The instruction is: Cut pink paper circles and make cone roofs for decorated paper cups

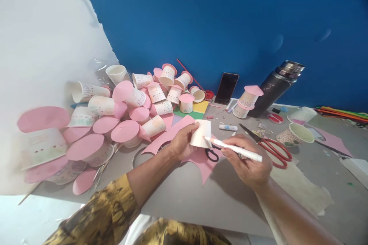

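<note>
A plain white paper cup (201, 134) lies on its side in the air, gripped by my left hand (183, 140) from the left. My right hand (250, 162) is closed around a white marker (240, 151), whose pale tip points at the cup's side. Whether the tip touches or just hovers, I cannot make out. Below the cup lies cut pink paper (201, 166), with the black handle of a pair of scissors (212, 155) partly showing. Red-handled scissors (277, 151) rest to the right of my right hand.
Decorated cups with pink paper discs (124, 131) are heaped at the left. A stack of plain cups (116, 73) stands behind them. Along the blue wall are a phone (227, 88), two stacked cups (247, 97) and a dark flask (273, 88). A glue stick (228, 127) lies mid-table.
</note>
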A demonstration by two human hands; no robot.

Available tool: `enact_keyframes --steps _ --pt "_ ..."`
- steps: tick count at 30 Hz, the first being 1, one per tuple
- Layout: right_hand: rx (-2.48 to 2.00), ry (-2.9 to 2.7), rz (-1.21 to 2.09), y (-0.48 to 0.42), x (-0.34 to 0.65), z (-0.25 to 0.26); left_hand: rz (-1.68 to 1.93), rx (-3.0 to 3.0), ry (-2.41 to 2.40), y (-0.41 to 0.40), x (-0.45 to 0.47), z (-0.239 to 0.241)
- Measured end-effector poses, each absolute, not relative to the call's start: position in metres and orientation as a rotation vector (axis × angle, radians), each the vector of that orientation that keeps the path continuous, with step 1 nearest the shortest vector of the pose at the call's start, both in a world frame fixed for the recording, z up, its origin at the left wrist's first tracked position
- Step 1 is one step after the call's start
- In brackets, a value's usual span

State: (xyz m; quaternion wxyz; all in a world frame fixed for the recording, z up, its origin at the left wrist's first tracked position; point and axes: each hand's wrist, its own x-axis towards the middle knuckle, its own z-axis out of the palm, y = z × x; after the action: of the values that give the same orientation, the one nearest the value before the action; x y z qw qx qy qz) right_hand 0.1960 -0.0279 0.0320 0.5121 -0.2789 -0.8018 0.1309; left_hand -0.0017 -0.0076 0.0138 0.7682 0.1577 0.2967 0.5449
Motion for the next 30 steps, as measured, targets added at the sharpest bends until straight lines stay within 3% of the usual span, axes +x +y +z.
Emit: enact_keyframes --steps 30 --pt "-0.696 -1.926 0.193 -0.029 0.192 0.033 1.201 0.423 0.504 -0.006 -0.001 0.000"
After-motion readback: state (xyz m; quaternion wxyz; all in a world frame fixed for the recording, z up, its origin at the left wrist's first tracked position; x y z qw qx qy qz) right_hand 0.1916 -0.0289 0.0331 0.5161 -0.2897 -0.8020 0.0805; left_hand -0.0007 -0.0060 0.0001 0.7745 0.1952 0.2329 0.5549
